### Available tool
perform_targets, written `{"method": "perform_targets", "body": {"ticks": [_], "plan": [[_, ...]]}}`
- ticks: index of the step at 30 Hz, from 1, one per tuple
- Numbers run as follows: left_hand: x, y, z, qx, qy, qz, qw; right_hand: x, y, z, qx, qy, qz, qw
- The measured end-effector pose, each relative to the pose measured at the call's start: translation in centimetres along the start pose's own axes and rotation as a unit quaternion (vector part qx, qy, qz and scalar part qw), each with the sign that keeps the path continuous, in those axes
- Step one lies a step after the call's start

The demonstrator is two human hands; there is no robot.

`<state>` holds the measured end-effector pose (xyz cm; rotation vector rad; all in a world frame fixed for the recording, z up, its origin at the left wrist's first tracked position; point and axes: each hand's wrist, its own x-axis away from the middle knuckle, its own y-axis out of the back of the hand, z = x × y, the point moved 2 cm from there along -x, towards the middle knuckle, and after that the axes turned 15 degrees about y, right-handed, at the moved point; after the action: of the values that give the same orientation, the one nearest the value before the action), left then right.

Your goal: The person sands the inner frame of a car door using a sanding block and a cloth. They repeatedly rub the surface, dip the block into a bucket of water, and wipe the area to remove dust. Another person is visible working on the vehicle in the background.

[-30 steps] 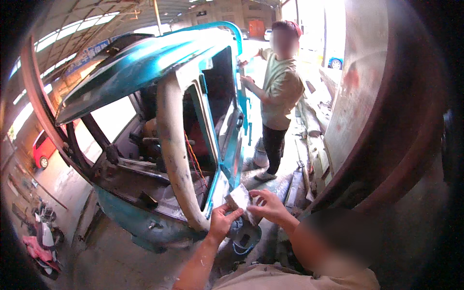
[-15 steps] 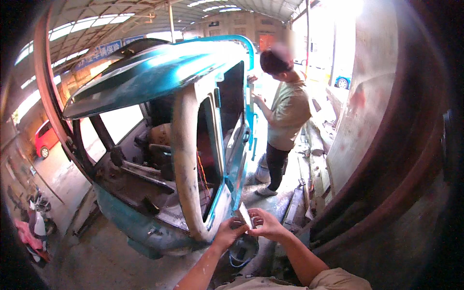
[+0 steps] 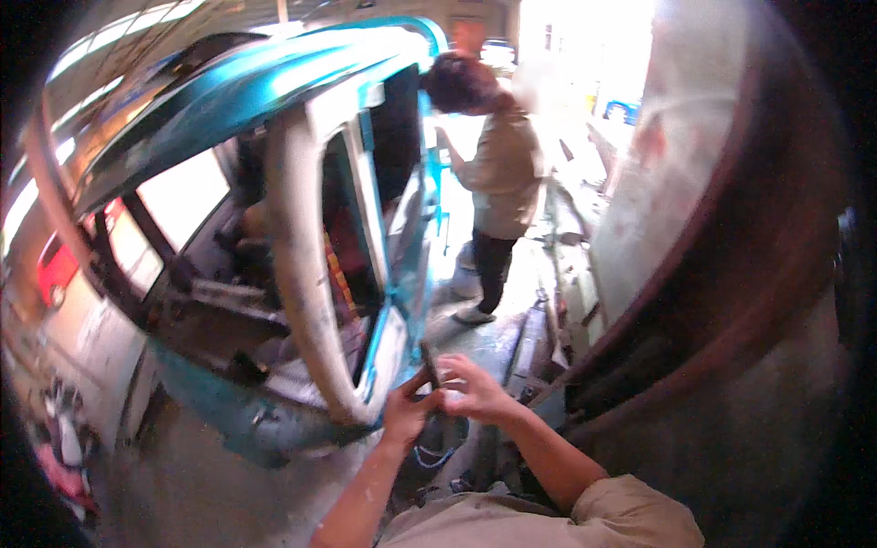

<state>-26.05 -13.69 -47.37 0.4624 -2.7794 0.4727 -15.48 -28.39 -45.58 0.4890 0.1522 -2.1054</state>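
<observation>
In front of my body both hands meet at a thin flat piece (image 3: 429,363), dark on the side now facing up. What it is made of cannot be made out through the blur. My left hand (image 3: 407,411) is closed round its lower part. The fingers of my right hand (image 3: 473,391) are bent against its right side. Just beyond my hands stands a teal vehicle cab (image 3: 206,388) without glass in its front opening. Its near corner pillar (image 3: 297,247) has a pale, dull coating.
Another person (image 3: 502,164) in a light shirt stands by the cab's far side, an arm raised to it. Boards and scrap (image 3: 565,265) lie along the right, beside a large pale panel (image 3: 671,173). A blue handle loop (image 3: 431,458) shows under my hands. A red car (image 3: 57,271) stands far left.
The flat piece has turned from a pale face to a dark one. My hands have stayed together at it. The whole view has shifted, moving the cab and person up and left.
</observation>
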Motion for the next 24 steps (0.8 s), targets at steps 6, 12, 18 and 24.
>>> {"method": "perform_targets", "body": {"ticks": [6, 12, 18, 24], "plan": [[-1.5, -2.9, 2.1, -0.203, -0.101, -0.091, 0.97, 2.0, 2.4, 0.0, 0.122, -0.06, -0.081, 0.987], [-1.6, 1.6, 0.9, -0.109, -0.023, -0.004, 0.994, 0.1, 0.6, 0.1, -0.082, -0.089, -0.193, 0.974], [-0.8, 2.7, 0.3, 0.072, 0.103, 0.118, 0.985, -0.3, -0.2, 2.1, -0.152, -0.144, -0.188, 0.96], [-1.3, 5.3, 1.5, 0.086, 0.091, 0.199, 0.972, -3.0, -1.8, 2.6, -0.168, -0.138, -0.149, 0.965]]}}
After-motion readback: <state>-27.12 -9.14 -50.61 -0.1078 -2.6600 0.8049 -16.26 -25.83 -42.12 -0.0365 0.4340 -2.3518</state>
